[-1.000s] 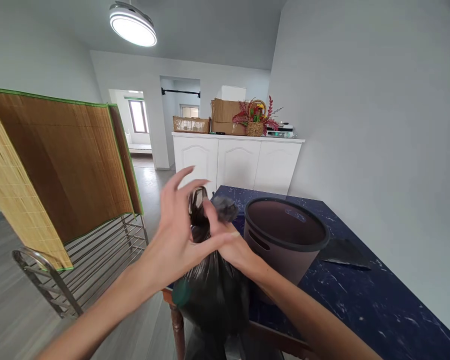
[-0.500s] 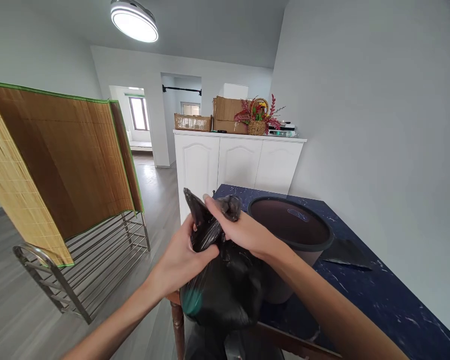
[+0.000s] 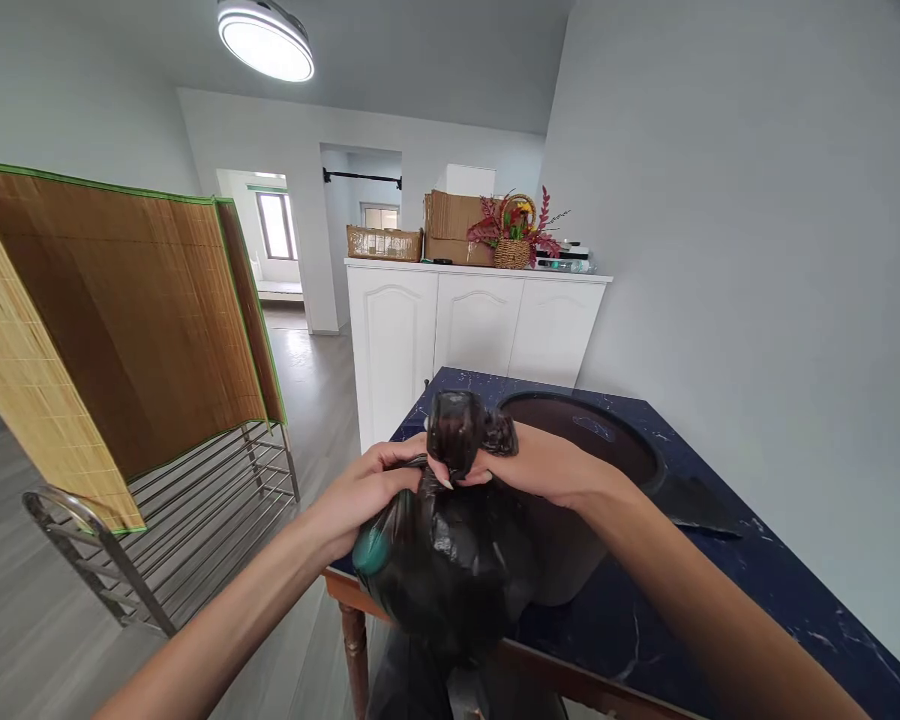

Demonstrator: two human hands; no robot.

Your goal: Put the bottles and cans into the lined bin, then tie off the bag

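Note:
A full black plastic garbage bag [image 3: 457,570] hangs at the near edge of the table, with a teal item showing faintly through its left side. My left hand [image 3: 379,485] is closed on the bag's gathered neck from the left. From the right, my right hand [image 3: 529,462] grips the twisted top, which bunches up over its fingers and partly hides them. Behind my right wrist stands a dark round trash bin [image 3: 581,395], its open mouth facing up. A flat folded piece of black plastic [image 3: 697,503] lies on the table right of the bin.
The dark blue marbled table [image 3: 750,590] runs along the right wall. Beyond it, a white cabinet [image 3: 476,315] carries a cardboard box [image 3: 450,230], a woven basket [image 3: 385,245] and a flower basket [image 3: 514,250]. On the left, a bamboo mat [image 3: 135,320] drapes over a metal rack [image 3: 210,510].
My hands have drawn together around the bag's neck. The loose top end, earlier spread upward, is now twisted into a bunch over my right hand's fingers.

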